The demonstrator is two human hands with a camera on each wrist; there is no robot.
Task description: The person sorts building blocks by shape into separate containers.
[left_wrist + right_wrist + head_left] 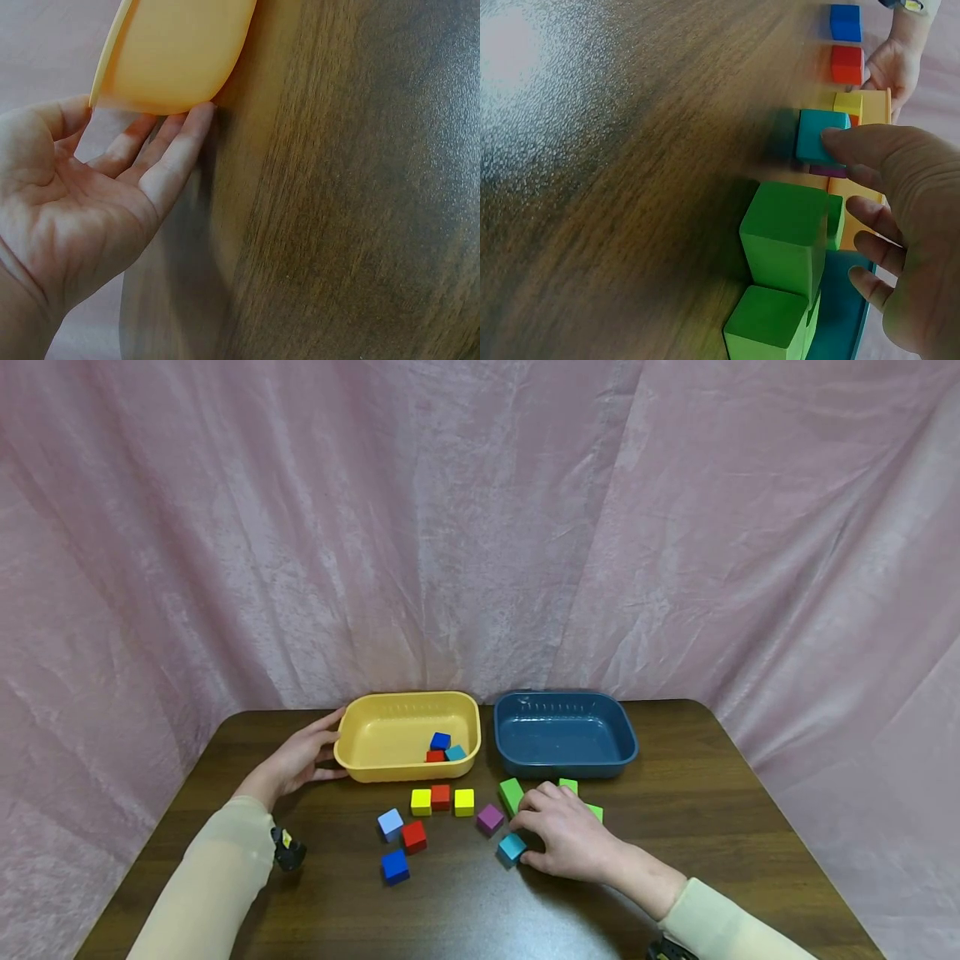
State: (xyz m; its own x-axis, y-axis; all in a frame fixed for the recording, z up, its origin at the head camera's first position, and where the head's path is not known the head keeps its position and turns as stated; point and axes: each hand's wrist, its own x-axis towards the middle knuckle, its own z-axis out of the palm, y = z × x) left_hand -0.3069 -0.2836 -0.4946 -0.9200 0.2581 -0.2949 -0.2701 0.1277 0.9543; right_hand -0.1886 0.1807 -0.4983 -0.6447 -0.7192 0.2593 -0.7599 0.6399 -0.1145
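My left hand is at the left end of the yellow tray. In the left wrist view its thumb touches the rim of the tray and its extended fingertips rest against the outer wall. My right hand has thumb and index finger at a teal cube, pinching it at the table surface. In the right wrist view the thumb lies on the teal cube; the index fingertip is partly hidden behind the thumb, and the other fingers are spread. A purple cube lies just beyond.
Inside the yellow tray are a blue cube, a red one and a teal one. A dark blue tray stands to its right. Green blocks lie around my right hand; yellow, red and blue cubes lie left of it. A pink curtain hangs behind.
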